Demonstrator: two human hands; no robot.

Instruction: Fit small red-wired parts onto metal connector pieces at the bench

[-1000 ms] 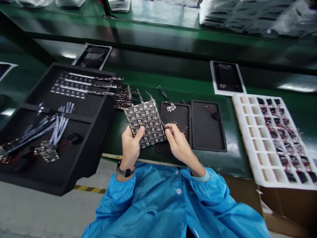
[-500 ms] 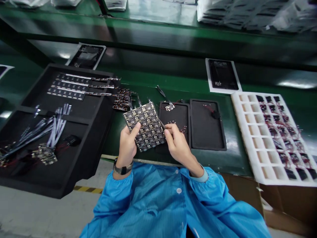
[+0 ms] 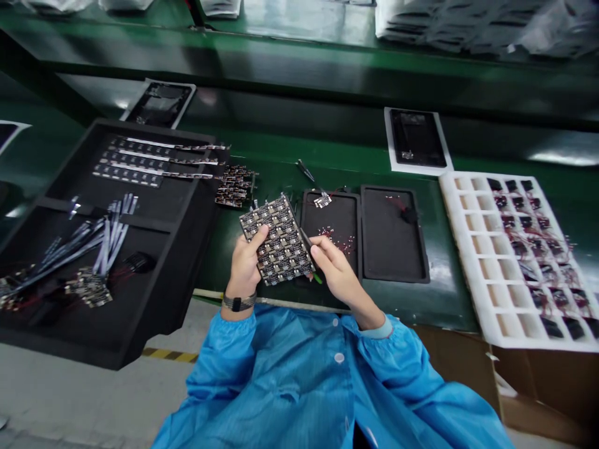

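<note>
Fingers of the left hand [image 3: 246,268] are wrapped round the near-left edge of a panel of small circuit boards [image 3: 279,240]. The thumb lies flat across its face, so that hand is closed firmly on the panel. The right hand [image 3: 334,274] has its thumb and forefinger pinched shut on a thin dark tool [image 3: 306,239], whose tip meets the panel's right edge. The work in hand looks like freeing or probing one small board at that edge. It would go best with the left thumb pressing close to the spot being worked, the panel braced so it cannot flex, and the tip levering gently at the joint rather than across the components. The panel hangs tilted in the air just left of the black twin-well tray [image 3: 359,232]. Its right edge overlaps the tray's left well, and it sits directly between the two sets of fingers, the right fingertips just beside its lower right corner. A loose small board [image 3: 322,201] lies at the far end of that left well, and tweezers [image 3: 306,170] rest just beyond the tray's far-left corner. Well to the left of the tray stands a large black bin [image 3: 154,293] with strips and ribbon cables, and to its right a white foam grid [image 3: 472,262] is partly filled with wired parts.
</note>
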